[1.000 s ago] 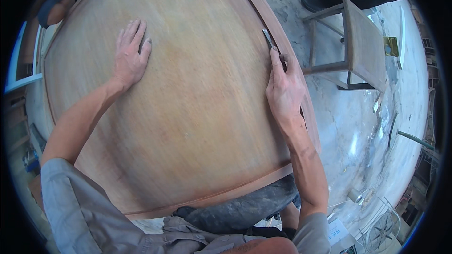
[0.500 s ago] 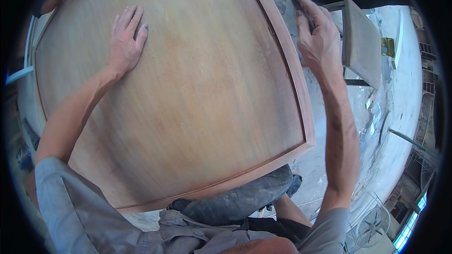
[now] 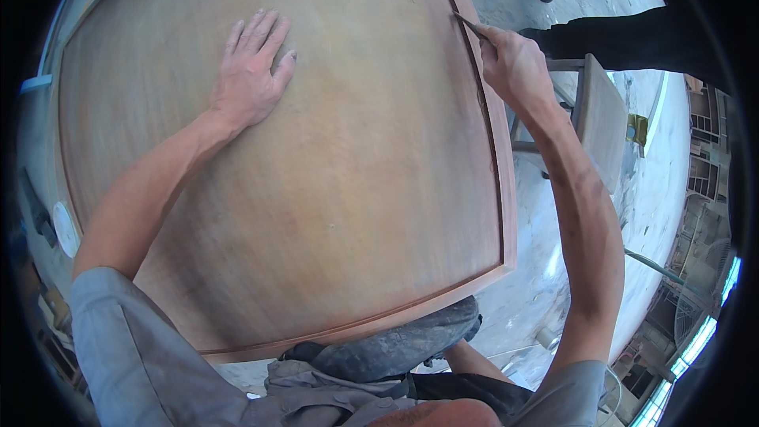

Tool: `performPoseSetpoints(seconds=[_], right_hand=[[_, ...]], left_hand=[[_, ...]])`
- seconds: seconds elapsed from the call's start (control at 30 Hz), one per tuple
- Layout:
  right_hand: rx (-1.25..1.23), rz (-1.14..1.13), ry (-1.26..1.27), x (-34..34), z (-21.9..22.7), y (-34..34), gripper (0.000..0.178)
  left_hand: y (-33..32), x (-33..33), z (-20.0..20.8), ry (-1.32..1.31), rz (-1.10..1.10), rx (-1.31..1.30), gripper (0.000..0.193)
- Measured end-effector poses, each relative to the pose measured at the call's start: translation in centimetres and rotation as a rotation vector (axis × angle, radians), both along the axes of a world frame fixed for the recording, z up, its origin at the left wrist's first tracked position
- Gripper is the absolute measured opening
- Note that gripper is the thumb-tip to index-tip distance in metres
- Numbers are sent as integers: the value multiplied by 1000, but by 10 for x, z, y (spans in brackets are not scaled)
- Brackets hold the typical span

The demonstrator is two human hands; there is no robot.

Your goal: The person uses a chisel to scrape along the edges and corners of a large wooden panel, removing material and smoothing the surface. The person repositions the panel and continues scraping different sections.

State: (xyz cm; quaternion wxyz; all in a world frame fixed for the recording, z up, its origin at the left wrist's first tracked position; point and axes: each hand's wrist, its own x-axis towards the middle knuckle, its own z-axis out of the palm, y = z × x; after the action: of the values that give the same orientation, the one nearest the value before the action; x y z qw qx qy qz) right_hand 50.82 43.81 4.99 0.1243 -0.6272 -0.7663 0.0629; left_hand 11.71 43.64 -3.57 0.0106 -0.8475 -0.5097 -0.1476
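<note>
On the wooden panel point(image 3: 340, 174), the left hand point(image 3: 251, 71) is laid flat, its grip wide with fingers spread. At the raised right border point(image 3: 494, 158), a thin tool point(image 3: 470, 25) is held in the right hand point(image 3: 518, 67), its tip positioned at the inner edge. Farther right, a stool point(image 3: 605, 119) is seen.

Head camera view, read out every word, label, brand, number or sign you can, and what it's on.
No text can be read.
Large tan wooden panel: no lettering visible.
Thin dark tool in the right hand: too small to tell.
Small yellow-gold object at right: too small to tell.
White round disc at left: too blurred to tell.
</note>
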Motion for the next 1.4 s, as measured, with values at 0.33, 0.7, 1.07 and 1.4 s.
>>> performPoseSetpoints(seconds=[0.33, 0.7, 1.07, 1.4], right_hand=[[-137, 6, -192, -13, 19, 20, 34], [-342, 9, -261, -10, 49, -1, 33], [-317, -3, -162, 11, 45, -92, 27], [-440, -89, -175, 22, 57, -180, 29]], left_hand=[[1, -1, -9, -61, -15, 40, 56], [3, -2, -15, -55, -14, 70, 55], [12, -7, -27, -56, -22, 106, 56], [16, -9, -31, -61, -33, 119, 56]])
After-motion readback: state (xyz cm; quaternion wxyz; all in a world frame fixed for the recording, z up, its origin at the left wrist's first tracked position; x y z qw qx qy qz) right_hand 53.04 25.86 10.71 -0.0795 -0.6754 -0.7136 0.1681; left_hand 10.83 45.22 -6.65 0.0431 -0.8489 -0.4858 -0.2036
